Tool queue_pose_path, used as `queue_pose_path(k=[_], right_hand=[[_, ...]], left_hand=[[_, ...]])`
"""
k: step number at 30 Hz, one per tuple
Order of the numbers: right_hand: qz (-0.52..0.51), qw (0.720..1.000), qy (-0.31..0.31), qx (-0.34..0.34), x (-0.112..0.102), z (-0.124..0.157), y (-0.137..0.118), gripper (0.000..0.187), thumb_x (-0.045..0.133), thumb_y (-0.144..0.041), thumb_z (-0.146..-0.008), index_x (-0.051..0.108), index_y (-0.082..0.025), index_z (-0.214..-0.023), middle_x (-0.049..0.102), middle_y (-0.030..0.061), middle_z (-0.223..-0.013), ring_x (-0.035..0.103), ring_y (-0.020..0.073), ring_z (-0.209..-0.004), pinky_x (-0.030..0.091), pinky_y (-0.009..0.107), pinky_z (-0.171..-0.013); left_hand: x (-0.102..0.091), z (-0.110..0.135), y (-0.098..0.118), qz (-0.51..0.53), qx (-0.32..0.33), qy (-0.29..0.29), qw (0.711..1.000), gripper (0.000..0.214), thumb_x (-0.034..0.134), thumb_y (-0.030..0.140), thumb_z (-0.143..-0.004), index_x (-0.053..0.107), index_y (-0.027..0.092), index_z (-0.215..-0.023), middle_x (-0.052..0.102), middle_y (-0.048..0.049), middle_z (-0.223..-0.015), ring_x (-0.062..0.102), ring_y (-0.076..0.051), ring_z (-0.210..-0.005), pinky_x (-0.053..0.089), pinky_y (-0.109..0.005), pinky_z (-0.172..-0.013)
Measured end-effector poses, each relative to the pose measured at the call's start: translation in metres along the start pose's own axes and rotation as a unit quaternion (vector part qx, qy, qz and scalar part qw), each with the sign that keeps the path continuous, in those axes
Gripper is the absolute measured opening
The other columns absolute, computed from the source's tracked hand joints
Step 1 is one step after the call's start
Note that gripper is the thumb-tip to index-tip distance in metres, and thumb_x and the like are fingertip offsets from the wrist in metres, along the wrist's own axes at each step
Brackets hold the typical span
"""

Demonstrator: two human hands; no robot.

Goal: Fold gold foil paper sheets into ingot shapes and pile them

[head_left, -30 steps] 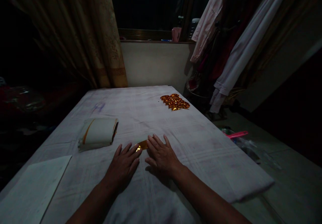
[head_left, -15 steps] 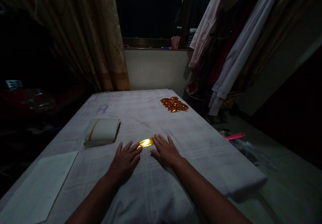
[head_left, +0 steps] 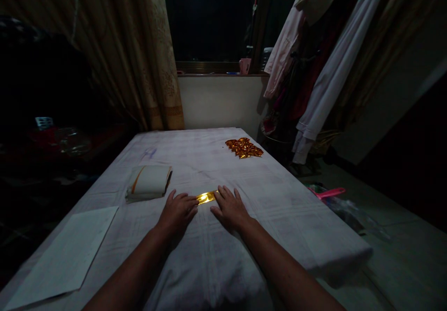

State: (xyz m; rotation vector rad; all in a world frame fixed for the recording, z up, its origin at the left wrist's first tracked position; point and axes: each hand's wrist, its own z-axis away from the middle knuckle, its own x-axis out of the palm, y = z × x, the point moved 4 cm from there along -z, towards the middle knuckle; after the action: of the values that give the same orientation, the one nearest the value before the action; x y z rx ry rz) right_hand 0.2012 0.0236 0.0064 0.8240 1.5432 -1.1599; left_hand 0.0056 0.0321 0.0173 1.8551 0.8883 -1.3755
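A shiny gold foil strip (head_left: 206,197) lies flat on the cloth-covered table (head_left: 209,264) between my two hands. My left hand (head_left: 177,212) rests on its left end, fingers stretched forward and close together. Over the right end, my right hand (head_left: 231,208) lies palm down with its thumb apart from the fingers. Both ends of the strip are partly covered by fingertips. Farther back on the right sits a pile of folded gold foil pieces (head_left: 244,148).
A folded stack of pale paper (head_left: 152,181) with an orange stripe is left of my hands. Nearer lies a white sheet (head_left: 66,255). Clothes (head_left: 335,64) hang at the right. A pink handle (head_left: 330,193) shows beyond the right edge. A pink mug (head_left: 245,65) stands on the windowsill.
My left hand's fingers have drawn closer together on the strip's left end. My right hand has hardly moved on the strip. The view has shifted slightly.
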Motion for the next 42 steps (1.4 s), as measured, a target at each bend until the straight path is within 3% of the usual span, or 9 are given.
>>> queue_pose_path(k=[4,6,9,11,17,27,34,37,42], right_hand=[[0.024,0.997,0.061,-0.028,-0.015,-0.005,-0.011,0.045,0.061,-0.031,-0.095,0.059,-0.016,-0.137,0.041,0.0176,-0.158,0.034,0.0334,-0.147,0.019,0.059,-0.12],[0.024,0.994,0.087,-0.061,-0.02,-0.008,-0.019,0.036,0.061,-0.026,-0.094,0.065,-0.019,-0.129,0.051,0.0152,-0.151,0.043,0.0308,-0.141,0.027,0.053,-0.118],[0.0,0.99,0.095,-0.103,-0.018,-0.011,-0.029,0.028,0.057,-0.021,-0.096,0.071,-0.023,-0.121,0.067,0.0096,-0.131,0.06,0.0242,-0.119,0.043,0.039,-0.103],[-0.017,0.989,0.091,-0.112,-0.012,-0.013,-0.032,0.027,0.056,-0.018,-0.096,0.073,-0.022,-0.117,0.072,0.0074,-0.12,0.064,0.0217,-0.109,0.047,0.034,-0.094],[-0.03,0.99,0.089,-0.104,0.001,-0.016,-0.026,0.02,0.062,-0.018,-0.093,0.074,-0.021,-0.109,0.072,0.0066,-0.117,0.063,0.0221,-0.109,0.046,0.033,-0.092],[0.001,0.992,0.042,-0.117,-0.005,-0.027,-0.027,0.02,0.062,-0.023,-0.095,0.073,-0.023,-0.112,0.072,0.0072,-0.114,0.063,0.0218,-0.103,0.046,0.033,-0.086],[-0.046,0.989,0.085,-0.112,-0.002,-0.018,-0.028,0.022,0.064,-0.022,-0.095,0.073,-0.027,-0.114,0.072,0.0042,-0.12,0.063,0.0219,-0.11,0.047,0.034,-0.09],[-0.046,0.988,0.096,-0.108,-0.001,-0.014,-0.03,0.017,0.064,-0.025,-0.095,0.075,-0.026,-0.107,0.074,0.0059,-0.111,0.064,0.0217,-0.103,0.048,0.034,-0.089],[-0.029,0.989,0.087,-0.114,0.005,-0.01,-0.031,0.015,0.065,-0.033,-0.095,0.076,-0.023,-0.095,0.073,0.0062,-0.094,0.063,0.0206,-0.087,0.048,0.03,-0.077]], left_hand=[[-0.013,-0.017,0.009,-0.05,0.055,-0.029,0.997,0.019,0.055,0.02,-0.093,0.074,0.023,-0.096,0.078,-0.0059,-0.097,0.069,-0.026,-0.096,0.03,-0.058,-0.114],[-0.013,-0.021,0.012,-0.06,0.064,-0.029,0.996,0.019,0.054,0.017,-0.092,0.073,0.02,-0.087,0.077,-0.0078,-0.087,0.07,-0.025,-0.089,0.032,-0.054,-0.113],[-0.008,-0.019,0.014,-0.069,0.067,-0.024,0.995,0.018,0.054,0.013,-0.091,0.071,0.018,-0.085,0.075,-0.0097,-0.084,0.069,-0.024,-0.084,0.035,-0.051,-0.111],[-0.005,-0.016,0.013,-0.07,0.063,-0.021,0.995,0.017,0.054,0.012,-0.09,0.07,0.018,-0.087,0.075,-0.0098,-0.085,0.069,-0.024,-0.084,0.037,-0.049,-0.108],[-0.007,-0.014,0.005,-0.067,0.058,-0.026,0.996,0.016,0.055,0.018,-0.093,0.071,0.02,-0.097,0.077,-0.0079,-0.094,0.069,-0.024,-0.09,0.039,-0.048,-0.103],[0.006,-0.035,0.014,-0.068,0.088,-0.05,0.993,0.021,0.053,0.007,-0.087,0.068,0.017,-0.077,0.071,-0.0093,-0.07,0.066,-0.024,-0.07,0.042,-0.045,-0.094],[-0.001,-0.016,0.001,-0.045,0.025,-0.008,0.999,0.025,0.051,0.026,-0.098,0.068,0.018,-0.081,0.071,-0.0079,-0.076,0.065,-0.024,-0.074,0.043,-0.038,-0.076],[-0.001,-0.007,0.003,0.001,-0.004,0.031,1.0,0.031,0.05,0.036,-0.1,0.067,0.02,-0.079,0.071,-0.0056,-0.079,0.064,-0.022,-0.078,0.044,-0.037,-0.078],[0.002,-0.003,0.014,0.066,0.0,0.057,0.996,0.032,0.049,0.035,-0.099,0.065,0.021,-0.075,0.069,-0.0053,-0.079,0.062,-0.022,-0.08,0.045,-0.04,-0.084]])
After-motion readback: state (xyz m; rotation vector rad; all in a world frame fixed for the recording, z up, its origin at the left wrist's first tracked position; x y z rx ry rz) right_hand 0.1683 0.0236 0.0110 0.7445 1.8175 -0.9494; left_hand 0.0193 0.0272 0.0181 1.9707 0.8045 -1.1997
